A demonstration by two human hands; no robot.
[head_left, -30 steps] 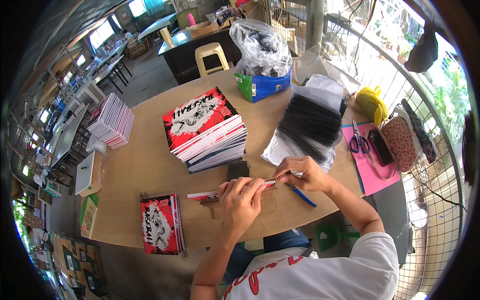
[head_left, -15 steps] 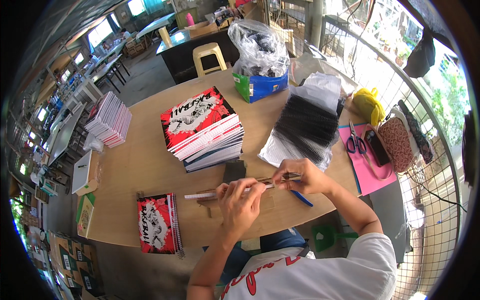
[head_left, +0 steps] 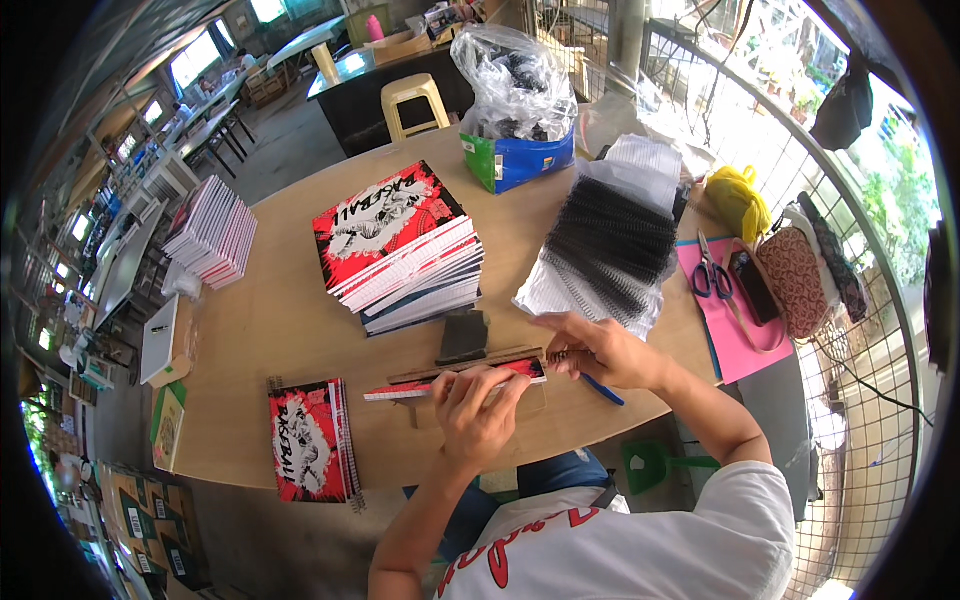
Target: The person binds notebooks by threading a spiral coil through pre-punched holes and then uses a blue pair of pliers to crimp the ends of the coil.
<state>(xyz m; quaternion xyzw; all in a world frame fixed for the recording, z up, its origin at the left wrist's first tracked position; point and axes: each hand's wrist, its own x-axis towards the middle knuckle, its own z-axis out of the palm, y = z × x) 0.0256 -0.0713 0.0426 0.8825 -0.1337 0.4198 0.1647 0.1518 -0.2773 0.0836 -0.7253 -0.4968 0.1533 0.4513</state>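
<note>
My left hand [head_left: 476, 412] is closed on a notebook [head_left: 408, 390] with a red and black cover, held nearly edge-on above the table. At the notebook's right end, my right hand [head_left: 612, 356] pinches a dark spiral binding coil [head_left: 561, 357]; whether the coil is threaded into the holes cannot be made out. Just behind the held notebook lie a thin wooden strip [head_left: 500, 362] and a dark block [head_left: 463, 337]. A blue-handled tool [head_left: 603, 391] rests partly under my right hand. To the left sit spiral-bound notebooks [head_left: 306, 440] with the same cover.
Ahead stands a stack of notebooks [head_left: 395, 235]. Black coils [head_left: 610, 235] lie on white wrapping at the right, near scissors [head_left: 710, 275] on a pink sheet [head_left: 745, 350]. Behind are a plastic-lined box [head_left: 525, 160] and a stool [head_left: 414, 105]. Another stack [head_left: 212, 235] stands far left.
The held notebook has tilted, so more of its red cover shows. My right hand has shifted slightly right, its fingers extending more beside the notebook's end. The view has moved a little.
</note>
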